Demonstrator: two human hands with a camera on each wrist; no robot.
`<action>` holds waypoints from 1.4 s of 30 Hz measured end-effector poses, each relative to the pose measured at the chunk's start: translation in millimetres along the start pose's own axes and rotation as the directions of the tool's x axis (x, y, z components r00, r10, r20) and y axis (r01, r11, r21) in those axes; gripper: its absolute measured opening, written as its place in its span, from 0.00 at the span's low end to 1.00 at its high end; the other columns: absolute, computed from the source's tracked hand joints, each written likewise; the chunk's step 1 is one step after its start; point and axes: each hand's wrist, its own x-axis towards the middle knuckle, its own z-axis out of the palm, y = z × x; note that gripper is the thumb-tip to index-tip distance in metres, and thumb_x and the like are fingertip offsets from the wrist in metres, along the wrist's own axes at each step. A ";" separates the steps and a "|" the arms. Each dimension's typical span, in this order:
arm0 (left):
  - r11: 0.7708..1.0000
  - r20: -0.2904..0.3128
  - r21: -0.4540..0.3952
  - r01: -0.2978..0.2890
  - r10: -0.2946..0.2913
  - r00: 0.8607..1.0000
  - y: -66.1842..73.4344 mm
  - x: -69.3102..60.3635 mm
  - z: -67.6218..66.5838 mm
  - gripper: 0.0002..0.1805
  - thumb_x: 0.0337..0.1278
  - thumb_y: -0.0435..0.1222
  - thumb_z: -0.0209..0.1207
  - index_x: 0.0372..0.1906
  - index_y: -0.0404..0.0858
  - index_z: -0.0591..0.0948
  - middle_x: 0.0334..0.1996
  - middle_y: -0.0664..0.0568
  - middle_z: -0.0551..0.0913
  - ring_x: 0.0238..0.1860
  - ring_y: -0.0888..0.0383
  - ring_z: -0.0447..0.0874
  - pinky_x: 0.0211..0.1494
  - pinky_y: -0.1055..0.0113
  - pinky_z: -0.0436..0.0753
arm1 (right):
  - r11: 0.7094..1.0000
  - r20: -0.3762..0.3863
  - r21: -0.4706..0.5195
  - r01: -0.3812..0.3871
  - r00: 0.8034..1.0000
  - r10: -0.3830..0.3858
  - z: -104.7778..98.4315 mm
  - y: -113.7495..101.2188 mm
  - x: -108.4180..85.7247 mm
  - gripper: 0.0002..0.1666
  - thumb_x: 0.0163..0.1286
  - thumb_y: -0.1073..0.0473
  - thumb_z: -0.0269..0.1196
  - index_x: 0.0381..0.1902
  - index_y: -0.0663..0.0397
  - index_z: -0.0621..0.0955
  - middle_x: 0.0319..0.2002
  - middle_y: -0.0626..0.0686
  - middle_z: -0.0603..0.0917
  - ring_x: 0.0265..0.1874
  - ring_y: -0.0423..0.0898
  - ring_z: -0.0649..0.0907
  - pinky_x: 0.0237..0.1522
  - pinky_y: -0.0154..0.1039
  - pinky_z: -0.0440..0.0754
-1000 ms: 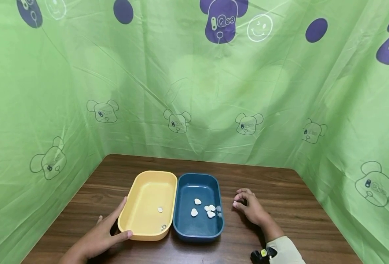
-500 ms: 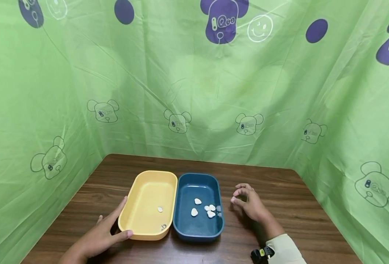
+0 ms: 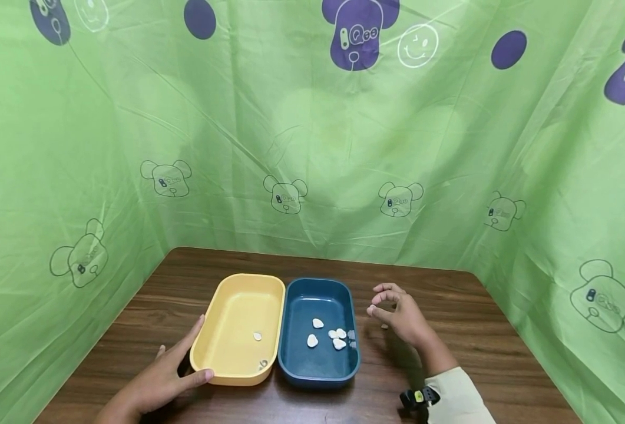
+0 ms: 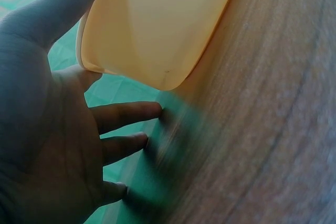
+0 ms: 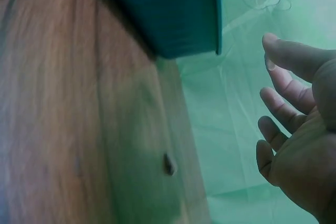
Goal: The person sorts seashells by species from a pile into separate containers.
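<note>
My left hand rests against the near left corner of the yellow tray, thumb on the rim and fingers along its side. The tray holds a small white shell-like piece and a greyish one. Beside it stands a blue tray with several white, pebble-like pieces. To its right, above the table, my right hand brings thumb and forefinger together on a small pale shell-like piece, mostly hidden by the fingertips. Under this hand lies a small pointed piece.
The brown wooden table carries both trays side by side. Green printed cloth hangs round its back and sides. A black wrist strap sits at my right sleeve.
My right hand has risen from the table and shifted slightly away and left, thumb and forefinger together. The small piece beneath it has come into sight. My left hand stays put.
</note>
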 end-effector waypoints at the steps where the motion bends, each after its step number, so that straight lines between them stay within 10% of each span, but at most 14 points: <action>1: 1.000 -0.001 0.003 -0.001 0.001 1.000 -0.3 -0.2 0.2 0.60 0.66 0.49 0.72 0.92 0.58 0.45 0.85 0.31 0.60 0.77 0.16 0.65 0.66 0.05 0.43 | 1.000 -0.002 -0.009 0.008 1.000 -0.008 0.6 -2.5 0.9 0.11 0.70 0.56 0.78 0.39 0.55 0.87 0.67 0.56 0.80 0.63 0.55 0.79 0.49 0.50 0.87; 5: 1.000 -0.008 0.012 -0.014 0.014 1.000 -1.2 -1.1 0.9 0.60 0.66 0.48 0.72 0.92 0.57 0.46 0.85 0.31 0.61 0.77 0.17 0.64 0.66 0.05 0.44 | 0.999 0.023 0.033 0.014 1.000 -0.015 4.9 -14.7 1.8 0.11 0.70 0.56 0.78 0.40 0.56 0.87 0.68 0.56 0.80 0.58 0.54 0.80 0.40 0.51 0.89; 13: 1.000 -0.018 0.002 -0.029 0.029 0.999 -1.9 -2.2 0.7 0.59 0.66 0.48 0.72 0.92 0.57 0.47 0.85 0.30 0.61 0.78 0.18 0.63 0.67 0.05 0.43 | 0.997 0.006 0.016 0.072 0.997 -0.072 23.8 -44.9 4.8 0.05 0.71 0.60 0.76 0.38 0.53 0.89 0.64 0.55 0.83 0.67 0.54 0.78 0.57 0.44 0.74; 24: 1.000 -0.011 0.019 -0.008 0.008 1.000 -3.0 -2.0 0.0 0.60 0.66 0.49 0.72 0.92 0.57 0.46 0.85 0.31 0.61 0.76 0.17 0.66 0.65 0.05 0.45 | 0.988 0.063 0.142 0.062 0.995 -0.071 66.2 -85.6 5.3 0.05 0.72 0.61 0.75 0.40 0.55 0.89 0.63 0.51 0.84 0.68 0.52 0.78 0.73 0.61 0.73; 42: 1.000 -0.024 -0.003 -0.015 0.015 1.000 0.5 -1.4 0.4 0.59 0.65 0.49 0.73 0.92 0.56 0.48 0.84 0.30 0.62 0.77 0.17 0.64 0.66 0.05 0.43 | 0.985 0.173 0.116 0.130 0.974 -0.149 112.2 -126.6 1.5 0.06 0.74 0.56 0.74 0.41 0.51 0.89 0.65 0.55 0.82 0.69 0.55 0.77 0.60 0.52 0.76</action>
